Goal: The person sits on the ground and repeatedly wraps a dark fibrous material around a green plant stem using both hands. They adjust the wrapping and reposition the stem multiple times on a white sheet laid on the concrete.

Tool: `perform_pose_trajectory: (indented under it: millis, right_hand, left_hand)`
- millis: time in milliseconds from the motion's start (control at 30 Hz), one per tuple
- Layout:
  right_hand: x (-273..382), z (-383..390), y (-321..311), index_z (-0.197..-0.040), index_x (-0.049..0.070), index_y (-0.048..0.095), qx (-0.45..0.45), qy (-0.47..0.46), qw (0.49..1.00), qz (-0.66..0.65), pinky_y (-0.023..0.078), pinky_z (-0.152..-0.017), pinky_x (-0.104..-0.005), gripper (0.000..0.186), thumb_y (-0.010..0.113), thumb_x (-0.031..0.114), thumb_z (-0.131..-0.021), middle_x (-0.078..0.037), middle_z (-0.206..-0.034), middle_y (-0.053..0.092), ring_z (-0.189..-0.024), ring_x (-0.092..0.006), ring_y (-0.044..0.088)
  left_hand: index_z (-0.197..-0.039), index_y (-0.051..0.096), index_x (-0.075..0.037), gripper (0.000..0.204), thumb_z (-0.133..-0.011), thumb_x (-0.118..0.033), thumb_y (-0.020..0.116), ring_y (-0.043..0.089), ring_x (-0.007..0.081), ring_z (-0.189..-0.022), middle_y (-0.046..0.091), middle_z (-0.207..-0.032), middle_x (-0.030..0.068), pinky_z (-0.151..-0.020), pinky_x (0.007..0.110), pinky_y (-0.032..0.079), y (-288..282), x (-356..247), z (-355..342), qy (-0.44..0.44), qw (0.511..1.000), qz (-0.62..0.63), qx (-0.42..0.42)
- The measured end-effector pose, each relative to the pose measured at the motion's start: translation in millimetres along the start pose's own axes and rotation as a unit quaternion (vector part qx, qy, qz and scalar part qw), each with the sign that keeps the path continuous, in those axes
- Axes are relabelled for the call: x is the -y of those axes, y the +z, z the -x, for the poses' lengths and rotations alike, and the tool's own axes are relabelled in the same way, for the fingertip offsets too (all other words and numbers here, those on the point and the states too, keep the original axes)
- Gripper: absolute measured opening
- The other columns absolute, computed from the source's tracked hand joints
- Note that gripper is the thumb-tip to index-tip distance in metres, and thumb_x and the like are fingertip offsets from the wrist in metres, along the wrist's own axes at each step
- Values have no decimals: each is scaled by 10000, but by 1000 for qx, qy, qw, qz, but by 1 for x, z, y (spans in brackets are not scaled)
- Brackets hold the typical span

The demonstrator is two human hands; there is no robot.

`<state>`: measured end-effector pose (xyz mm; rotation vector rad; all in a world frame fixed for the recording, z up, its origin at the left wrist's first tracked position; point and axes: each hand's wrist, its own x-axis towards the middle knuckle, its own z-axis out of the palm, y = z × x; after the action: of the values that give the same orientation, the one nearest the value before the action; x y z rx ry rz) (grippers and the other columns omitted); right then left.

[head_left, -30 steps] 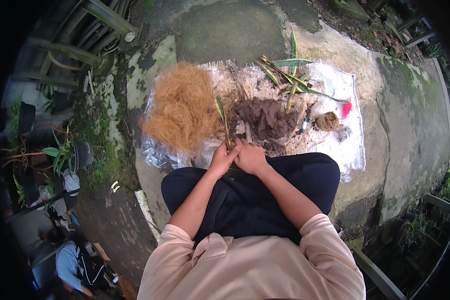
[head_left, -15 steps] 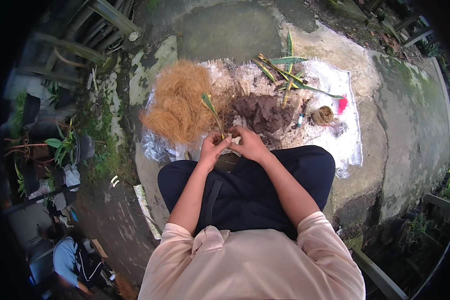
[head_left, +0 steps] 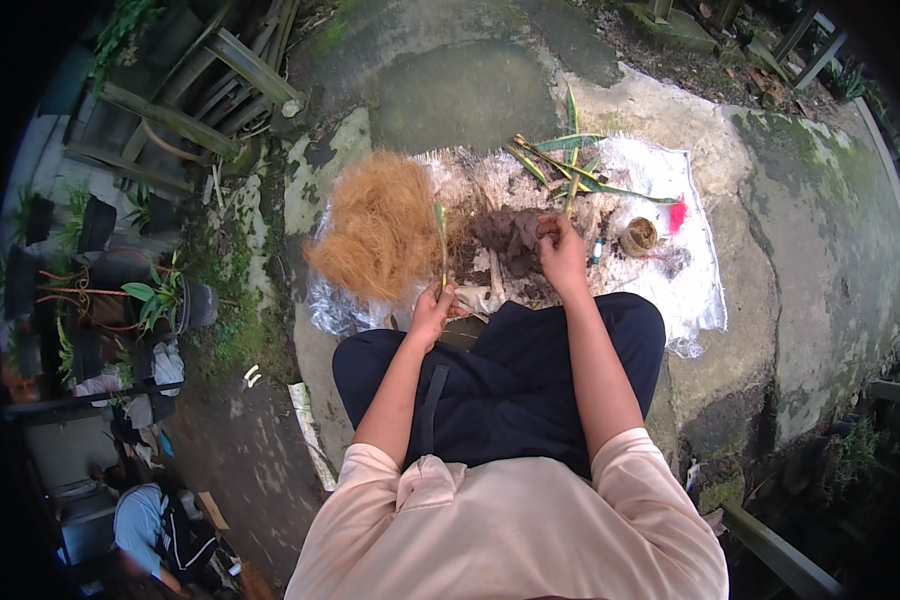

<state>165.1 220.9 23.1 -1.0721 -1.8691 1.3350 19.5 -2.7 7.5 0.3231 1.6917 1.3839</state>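
Observation:
My left hand (head_left: pixel 434 311) is closed round the lower end of a slim snake plant cutting (head_left: pixel 441 240). The cutting stands nearly upright, its green leaf tip beside the coconut fibre. My right hand (head_left: pixel 564 254) reaches to the right edge of a dark brown clay-like soil mound (head_left: pixel 505 235). Its fingers are bent and pressed into the soil there; the fingertips are partly hidden. Behind that hand lie several yellow-edged snake plant leaves (head_left: pixel 590 183). A large loose pile of brown coconut fibre (head_left: pixel 370 235) sits to the left of the soil.
Everything lies on a silvery-white sheet (head_left: pixel 685 310) on mossy concrete. Right of my right hand are a small white-and-teal tube (head_left: pixel 597 250), an open round container (head_left: pixel 638 237) and a pink-red scrap (head_left: pixel 677 215). Potted plants (head_left: pixel 165 300) stand at left; another person (head_left: pixel 155 525) is at lower left.
My right hand has left the cutting's base and moved right onto the soil mound. My left hand keeps the cutting, which now stands more upright. The whole view has shifted slightly.

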Motion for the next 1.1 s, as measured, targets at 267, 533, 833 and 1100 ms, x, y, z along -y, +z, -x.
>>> perform_pose_trajectory:
  millis: [267,533,833,1100]
  right_hand:
    - [-12,24,32,-1304,313,557,111,-68,912,388,171,-1112,-696,540,737,270,-797,-92,-1526,340,-1440,-399,218]
    - [-8,21,30,-1290,269,556,122,-72,861,489,223,-1115,-662,518,742,259,-806,-41,-1483,406,-1405,-332,316]
    - [-17,11,24,-1110,147,628,19,-43,926,374,417,-944,-527,258,639,307,-908,-114,-985,701,-971,-315,650]
    - [-56,2,34,-1055,69,653,-101,29,987,122,528,-746,-395,198,601,232,-954,-153,-919,724,-851,-291,701]
  left_hand:
    - [-937,493,-58,296,-1016,-339,538,595,147,-694,501,-755,9,-708,312,524,-8,3,1,102,991,59,-60]
    - [-1009,538,-65,316,-1012,-380,545,630,136,-743,561,-772,6,-701,273,471,-8,0,9,65,993,69,-66]
    - [-1040,566,-54,382,-1007,-433,530,626,117,-736,571,-756,3,-682,258,446,-12,-2,20,79,993,66,-57]
    - [-1023,568,-56,403,-1010,-454,510,613,103,-749,578,-761,11,-678,240,427,-14,-4,29,94,989,110,-33]
